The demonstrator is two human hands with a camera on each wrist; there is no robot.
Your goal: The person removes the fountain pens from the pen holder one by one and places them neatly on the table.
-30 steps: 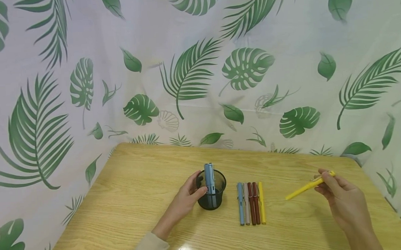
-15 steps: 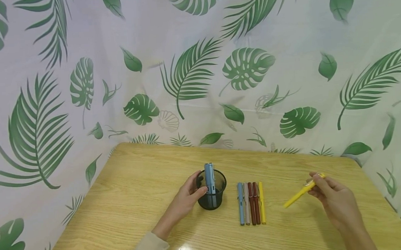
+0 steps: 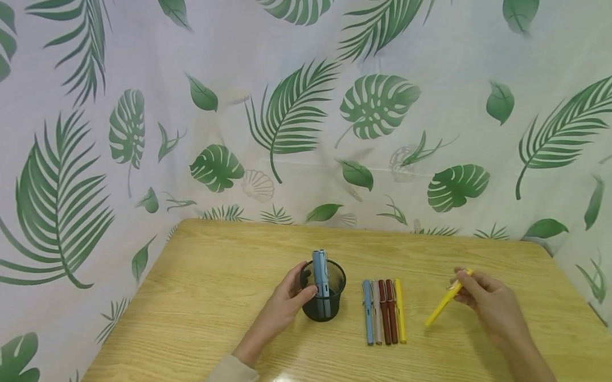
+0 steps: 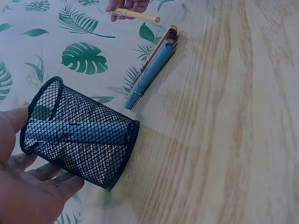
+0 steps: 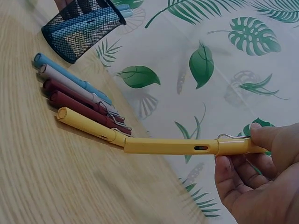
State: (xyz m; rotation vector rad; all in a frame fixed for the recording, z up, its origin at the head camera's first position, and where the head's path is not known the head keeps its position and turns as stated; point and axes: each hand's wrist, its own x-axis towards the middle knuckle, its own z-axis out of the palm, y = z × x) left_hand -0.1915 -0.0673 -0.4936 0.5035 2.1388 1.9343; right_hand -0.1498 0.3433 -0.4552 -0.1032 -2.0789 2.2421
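Observation:
A black mesh pen cup (image 3: 321, 313) stands on the table with blue pens (image 3: 320, 273) upright in it. My left hand (image 3: 282, 309) holds the cup from its left side, thumb near the rim and fingers behind; the left wrist view shows the mesh cup (image 4: 79, 135) between thumb and fingers. My right hand (image 3: 493, 305) pinches a yellow pen (image 3: 446, 300) by its cap end, tilted, its other end pointing down and left above the table. In the right wrist view the yellow pen's clip (image 5: 231, 136) lies beside the thumb.
Between cup and right hand lies a row of pens: a blue pen (image 3: 368, 313), a pale grey pen (image 3: 377, 316), two dark red pens (image 3: 388, 315) and a yellow pen (image 3: 401, 315). A leaf-patterned sheet (image 3: 302, 111) hangs behind the wooden table (image 3: 197, 287).
My right hand has moved left and slightly down with the yellow pen, which tilts more steeply now. My left hand, the cup and the row of pens have stayed put.

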